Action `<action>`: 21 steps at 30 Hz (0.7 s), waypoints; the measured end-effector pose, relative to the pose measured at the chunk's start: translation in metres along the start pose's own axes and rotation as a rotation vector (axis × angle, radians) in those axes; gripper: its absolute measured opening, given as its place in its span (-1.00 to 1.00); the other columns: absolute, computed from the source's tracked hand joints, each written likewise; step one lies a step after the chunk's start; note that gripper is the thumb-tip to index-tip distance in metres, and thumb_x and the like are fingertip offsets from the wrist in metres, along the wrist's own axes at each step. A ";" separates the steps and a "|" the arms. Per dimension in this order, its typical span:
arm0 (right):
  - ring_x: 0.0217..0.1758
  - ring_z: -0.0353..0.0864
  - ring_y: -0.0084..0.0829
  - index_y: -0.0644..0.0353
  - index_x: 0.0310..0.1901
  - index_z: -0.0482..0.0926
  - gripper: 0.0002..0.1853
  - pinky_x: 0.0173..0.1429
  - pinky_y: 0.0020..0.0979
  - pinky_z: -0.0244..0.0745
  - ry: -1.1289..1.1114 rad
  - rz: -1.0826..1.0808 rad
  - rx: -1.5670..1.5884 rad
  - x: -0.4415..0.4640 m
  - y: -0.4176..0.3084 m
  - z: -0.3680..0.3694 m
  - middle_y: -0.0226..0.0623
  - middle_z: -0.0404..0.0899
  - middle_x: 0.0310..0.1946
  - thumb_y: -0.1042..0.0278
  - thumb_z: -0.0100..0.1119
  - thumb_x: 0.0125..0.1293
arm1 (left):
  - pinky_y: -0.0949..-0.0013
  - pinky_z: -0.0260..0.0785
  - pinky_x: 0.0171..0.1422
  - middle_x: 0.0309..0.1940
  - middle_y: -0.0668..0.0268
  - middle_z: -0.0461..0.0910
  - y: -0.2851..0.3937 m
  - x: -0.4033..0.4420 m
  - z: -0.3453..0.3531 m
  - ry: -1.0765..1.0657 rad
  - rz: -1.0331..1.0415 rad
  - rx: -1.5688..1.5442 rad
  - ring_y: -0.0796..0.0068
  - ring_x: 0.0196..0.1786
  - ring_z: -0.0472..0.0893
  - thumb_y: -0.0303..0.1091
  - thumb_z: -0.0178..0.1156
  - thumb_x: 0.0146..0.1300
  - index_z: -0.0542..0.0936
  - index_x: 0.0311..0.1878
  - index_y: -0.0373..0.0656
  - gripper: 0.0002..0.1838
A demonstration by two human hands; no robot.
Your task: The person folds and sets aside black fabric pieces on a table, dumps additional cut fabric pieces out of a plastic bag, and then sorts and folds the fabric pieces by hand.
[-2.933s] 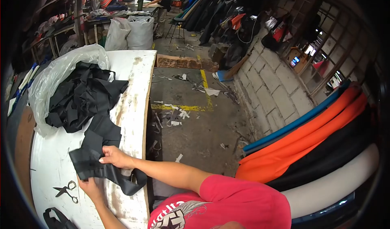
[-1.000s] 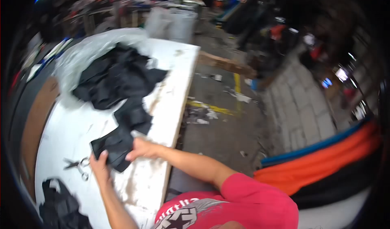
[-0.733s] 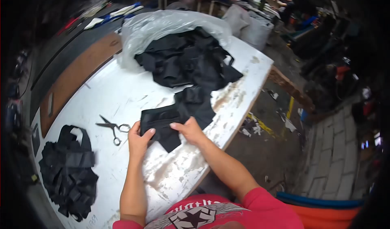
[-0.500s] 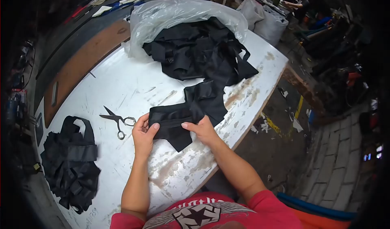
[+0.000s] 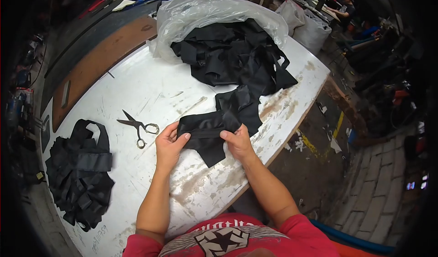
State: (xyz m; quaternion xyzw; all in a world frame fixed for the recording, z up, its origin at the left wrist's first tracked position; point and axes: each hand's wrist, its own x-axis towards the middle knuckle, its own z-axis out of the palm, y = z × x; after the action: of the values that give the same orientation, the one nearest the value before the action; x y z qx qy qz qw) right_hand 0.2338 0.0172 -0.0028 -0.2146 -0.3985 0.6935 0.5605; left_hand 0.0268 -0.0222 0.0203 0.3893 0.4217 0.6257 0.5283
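Note:
Between my two hands is a black fabric piece with a seamed strip across it and a pointed lower edge. My left hand pinches its left end, thumb on top and fingers underneath. At the right end my right hand grips the cloth the same way. More black cloth lies just beyond, running toward a large heap of black fabric pieces that spills from a clear plastic bag. Scissors rest partly open on the table, left of my left hand.
A second pile of black fabric pieces sits on the left of the worn white table. A brown board lies along the far left edge. Filled sacks stand beyond the table. A person works at the far right.
The view has shifted slightly, so the table's contents appear a little to the right. Both hands keep their hold on the fabric piece, which looks slightly flatter along its top.

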 end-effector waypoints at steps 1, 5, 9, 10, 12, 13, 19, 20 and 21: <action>0.04 0.54 -0.53 0.32 0.05 0.54 -0.62 0.23 -0.44 0.37 0.003 0.001 0.036 0.000 0.000 0.001 -0.38 0.59 -0.03 0.57 0.27 0.15 | 0.48 0.50 0.09 -0.04 0.12 0.63 -0.001 0.000 -0.001 -0.005 0.002 -0.003 0.50 -0.04 0.63 -0.69 0.22 0.18 0.45 0.16 -0.45 -0.55; 0.10 0.51 -0.50 0.31 0.14 0.47 -0.50 0.28 -0.41 0.35 0.041 -0.014 0.144 0.000 -0.005 0.007 -0.35 0.54 0.04 0.59 0.29 0.11 | 0.48 0.50 0.10 -0.04 0.13 0.63 -0.003 0.000 -0.003 -0.008 -0.001 0.013 0.49 -0.03 0.63 -0.70 0.21 0.18 0.46 0.16 -0.44 -0.56; 0.10 0.51 -0.50 0.31 0.15 0.45 -0.48 0.28 -0.41 0.35 0.056 0.000 0.104 0.001 0.002 -0.002 -0.35 0.54 0.04 0.59 0.31 0.10 | 0.47 0.48 0.11 -0.03 0.13 0.63 -0.001 0.001 -0.002 0.005 0.003 -0.016 0.49 -0.03 0.63 -0.69 0.19 0.20 0.46 0.15 -0.45 -0.59; 0.09 0.51 -0.51 0.31 0.15 0.46 -0.48 0.28 -0.41 0.35 0.055 0.006 0.087 0.001 0.002 -0.002 -0.36 0.55 0.03 0.59 0.31 0.10 | 0.46 0.48 0.11 -0.03 0.13 0.63 -0.002 0.001 -0.002 0.009 0.002 -0.021 0.49 -0.03 0.63 -0.68 0.19 0.20 0.46 0.15 -0.45 -0.59; 0.08 0.52 -0.51 0.31 0.14 0.46 -0.49 0.27 -0.41 0.36 0.062 0.002 0.053 0.000 0.001 0.000 -0.37 0.56 0.02 0.61 0.30 0.10 | 0.47 0.47 0.09 -0.05 0.14 0.64 -0.002 0.001 -0.002 0.026 0.006 -0.020 0.51 -0.06 0.63 -0.64 0.20 0.21 0.49 0.12 -0.44 -0.63; 0.07 0.53 -0.51 0.31 0.14 0.46 -0.49 0.27 -0.41 0.36 0.065 0.000 0.037 0.000 0.000 0.002 -0.37 0.56 0.01 0.61 0.30 0.10 | 0.48 0.47 0.07 -0.08 0.16 0.66 -0.002 0.001 -0.001 0.038 0.011 -0.014 0.52 -0.09 0.64 -0.61 0.20 0.22 0.51 0.09 -0.43 -0.65; 0.08 0.54 -0.50 0.32 0.11 0.48 -0.51 0.28 -0.41 0.37 0.070 -0.011 0.022 0.001 0.004 0.001 -0.32 0.58 0.01 0.66 0.32 0.09 | 0.49 0.48 0.01 -0.16 0.22 0.68 -0.005 0.002 -0.002 0.069 0.005 -0.012 0.56 -0.17 0.64 -0.53 0.21 0.27 0.55 0.03 -0.40 -0.72; 0.09 0.54 -0.50 0.32 0.11 0.48 -0.51 0.28 -0.41 0.37 0.067 -0.016 0.017 0.001 0.003 0.002 -0.31 0.58 0.02 0.66 0.32 0.08 | 0.50 0.48 0.00 -0.17 0.22 0.68 -0.006 0.003 -0.003 0.072 0.005 -0.012 0.57 -0.17 0.64 -0.52 0.21 0.27 0.55 0.03 -0.40 -0.72; 0.10 0.54 -0.50 0.32 0.11 0.48 -0.50 0.28 -0.41 0.37 0.064 -0.021 0.012 0.000 0.002 0.004 -0.30 0.58 0.03 0.67 0.33 0.08 | 0.50 0.47 0.01 -0.14 0.21 0.67 -0.007 0.003 -0.003 0.064 -0.004 -0.022 0.57 -0.15 0.63 -0.54 0.20 0.28 0.54 0.04 -0.41 -0.72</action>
State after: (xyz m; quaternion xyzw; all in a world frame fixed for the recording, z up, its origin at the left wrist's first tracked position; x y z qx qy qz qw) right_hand 0.2296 0.0162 -0.0017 -0.2291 -0.3785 0.6828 0.5814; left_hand 0.0255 -0.0194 0.0129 0.3624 0.4321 0.6413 0.5202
